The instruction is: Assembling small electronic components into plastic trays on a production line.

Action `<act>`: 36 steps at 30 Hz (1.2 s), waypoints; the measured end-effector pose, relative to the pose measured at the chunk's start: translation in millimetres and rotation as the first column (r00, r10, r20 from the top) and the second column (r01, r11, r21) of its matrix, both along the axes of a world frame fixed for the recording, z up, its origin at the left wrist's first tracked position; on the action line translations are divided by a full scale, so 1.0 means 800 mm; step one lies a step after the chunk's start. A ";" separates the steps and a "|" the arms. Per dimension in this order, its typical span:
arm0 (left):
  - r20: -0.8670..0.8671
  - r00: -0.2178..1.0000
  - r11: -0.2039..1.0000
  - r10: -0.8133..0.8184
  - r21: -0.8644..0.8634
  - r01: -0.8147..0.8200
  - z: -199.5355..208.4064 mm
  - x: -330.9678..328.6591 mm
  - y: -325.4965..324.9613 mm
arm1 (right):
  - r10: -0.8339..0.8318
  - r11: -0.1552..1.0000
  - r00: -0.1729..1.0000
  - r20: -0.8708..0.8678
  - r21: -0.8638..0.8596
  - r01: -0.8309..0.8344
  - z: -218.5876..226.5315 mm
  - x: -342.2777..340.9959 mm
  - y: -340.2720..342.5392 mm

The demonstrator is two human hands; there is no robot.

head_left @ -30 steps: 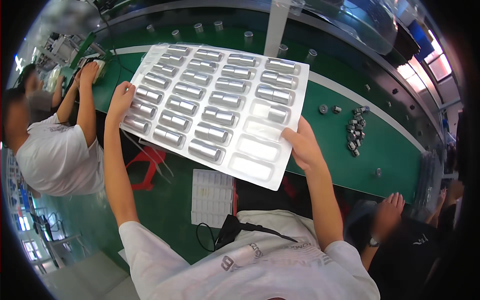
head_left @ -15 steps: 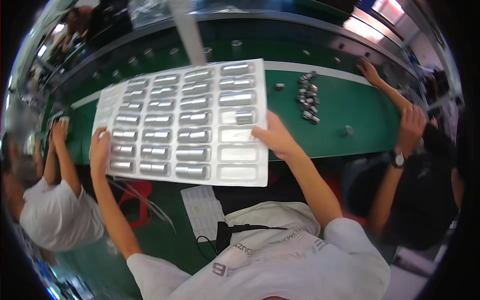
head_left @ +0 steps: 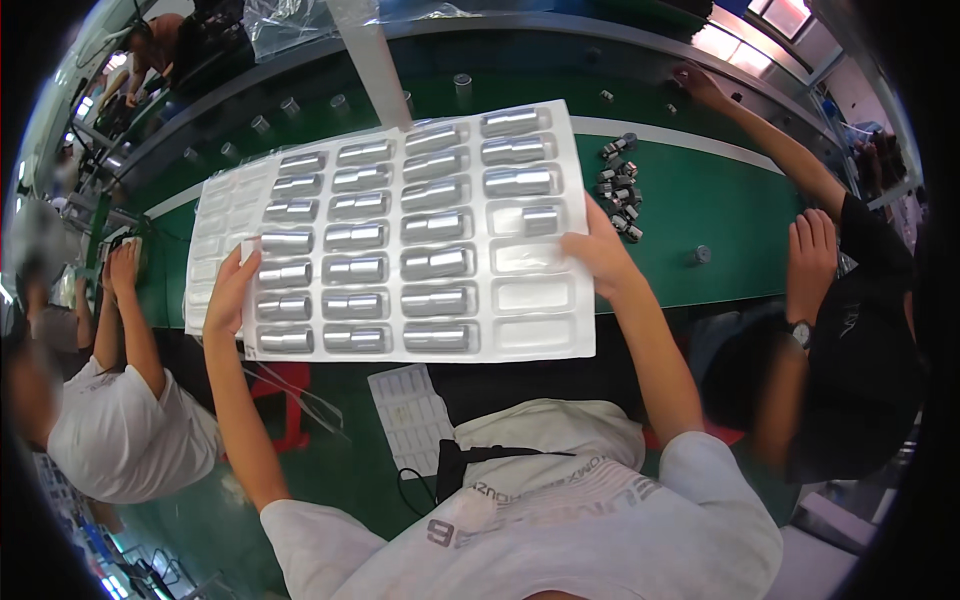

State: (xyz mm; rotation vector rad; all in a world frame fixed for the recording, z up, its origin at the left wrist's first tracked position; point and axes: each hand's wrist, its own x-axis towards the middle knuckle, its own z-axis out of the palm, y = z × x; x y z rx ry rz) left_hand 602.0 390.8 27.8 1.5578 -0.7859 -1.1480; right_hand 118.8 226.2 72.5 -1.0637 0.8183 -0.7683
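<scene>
Both hands hold up a white plastic tray (head_left: 534, 297), tilted toward me over the green workbench. Silver metal cylinders (head_left: 355, 236) fill most of its pockets. In the rightmost column the lower three pockets hold nothing, and the one above them has a short cylinder (head_left: 541, 220). My left hand (head_left: 230, 292) is closed on the tray's left edge, thumb in front. My right hand (head_left: 606, 250) pinches the right edge with its thumb on the face; its other fingers are hidden behind. Behind the left side shows another white tray (head_left: 212, 255) with empty pockets.
A pile of small metal parts (head_left: 619, 190) and a lone cylinder (head_left: 699, 255) sit on the green bench (head_left: 660, 285). More cylinders (head_left: 339, 105) stand along the far strip. A pale post (head_left: 376, 75) rises behind the tray. Co-workers sit left and right; one arm (head_left: 775, 145) reaches across.
The filled tray has shifted right in my hands, uncovering more of the empty tray at left. The right co-worker's arm has reached farther over the bench.
</scene>
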 end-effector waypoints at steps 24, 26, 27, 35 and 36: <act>-0.016 1.000 0.990 -0.025 -0.136 0.023 -0.009 0.000 -0.012 | -0.104 0.982 0.992 -0.076 -0.167 0.090 -0.016 0.000 0.009; -0.029 1.000 0.989 -0.001 -0.146 -0.003 -0.011 -0.002 -0.011 | -0.119 0.976 0.990 -0.080 -0.191 0.102 -0.018 -0.001 0.011; -0.034 0.999 0.988 -0.027 -0.150 0.022 -0.011 -0.001 -0.012 | -0.124 0.974 0.989 -0.082 -0.200 0.106 -0.016 0.003 0.013; -0.075 0.993 0.969 -0.095 -0.234 0.075 -0.032 0.010 -0.018 | -0.110 0.964 0.991 -0.074 -0.252 0.088 -0.029 -0.001 0.007; -0.080 0.992 0.964 -0.099 -0.255 0.076 -0.038 0.014 -0.018 | -0.106 0.960 0.994 -0.030 -0.262 0.095 -0.027 0.004 0.011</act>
